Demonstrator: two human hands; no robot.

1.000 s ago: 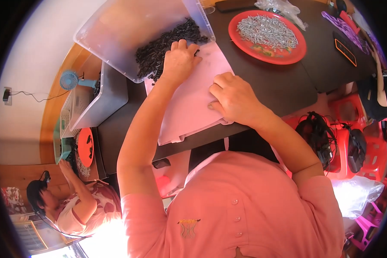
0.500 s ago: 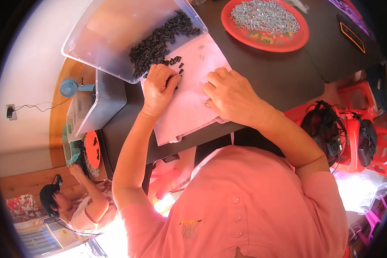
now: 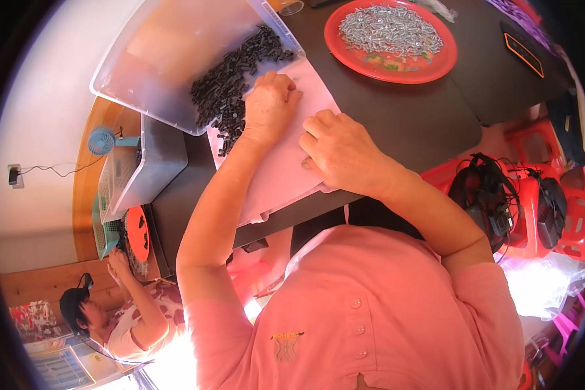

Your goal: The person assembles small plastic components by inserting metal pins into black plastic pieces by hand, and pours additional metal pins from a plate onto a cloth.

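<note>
Parts, small and black (image 3: 231, 84), lie in a heap at the mouth of the clear plastic bin (image 3: 146, 71), which is tipped on its side, opening toward the wearer; some spill onto the pink cloth (image 3: 276, 179) just left of the left hand (image 3: 270, 107). Left hand is over the cloth at the right side of the heap, fingers bent, thumb toward the fingertips; tips mostly hidden, so can't tell if a part is pinched. Right hand (image 3: 338, 149) is over the right side of the cloth, near the left one but apart, fingers curled down and in; can't tell if it grips anything, the back of the hand blocks the view. Red plate (image 3: 432, 71) holding silver pieces (image 3: 390, 29) sits beyond the right hand on the dark table (image 3: 403, 114). Grey bin (image 3: 166, 153) stands left of the cloth, blue fan (image 3: 102, 141) beside it
</note>
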